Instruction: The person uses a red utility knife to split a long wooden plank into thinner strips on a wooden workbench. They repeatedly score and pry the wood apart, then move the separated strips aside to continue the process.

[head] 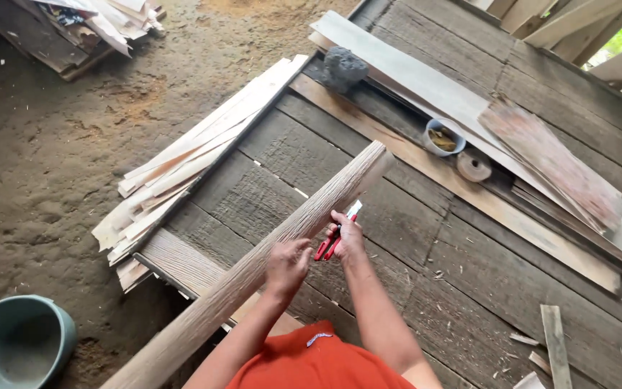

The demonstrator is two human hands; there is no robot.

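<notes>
Left hand (287,264) grips the long wooden pole (268,252), which slants across the plank surface (469,281) from lower left up to its far end. Right hand (347,238) is closed around red-handled pliers (334,238), pressed against the pole's side. It looks like mid-trimming; the next move calls for a steady pole and careful tool placement.

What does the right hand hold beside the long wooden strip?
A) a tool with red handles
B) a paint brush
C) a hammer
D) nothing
A: the right hand grips a tool with red handles next to the long wooden strip, while the left hand rests on the strip.
</notes>
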